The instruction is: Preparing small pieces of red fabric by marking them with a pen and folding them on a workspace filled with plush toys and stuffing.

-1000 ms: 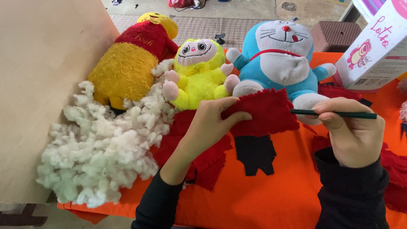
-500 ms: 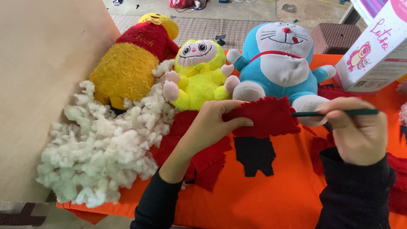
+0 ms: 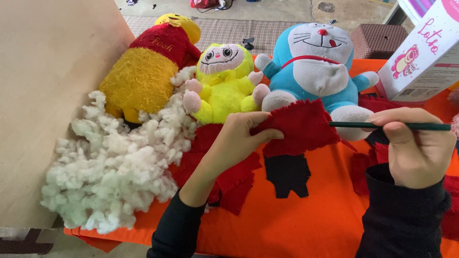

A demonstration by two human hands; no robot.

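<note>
While the left hand (image 3: 236, 141) pinches the red fleece piece (image 3: 299, 126) before the blue cat plush (image 3: 318, 62), the right hand (image 3: 416, 148) grasps a green stick (image 3: 382, 125), poking inside; pushing deeper seems next.

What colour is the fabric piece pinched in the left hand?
Red; the fuzzy fabric piece in the left hand shows best in the head view.

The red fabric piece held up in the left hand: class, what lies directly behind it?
Behind the red fabric piece sits the blue cat plush; its lower belly and one foot are covered.
</note>
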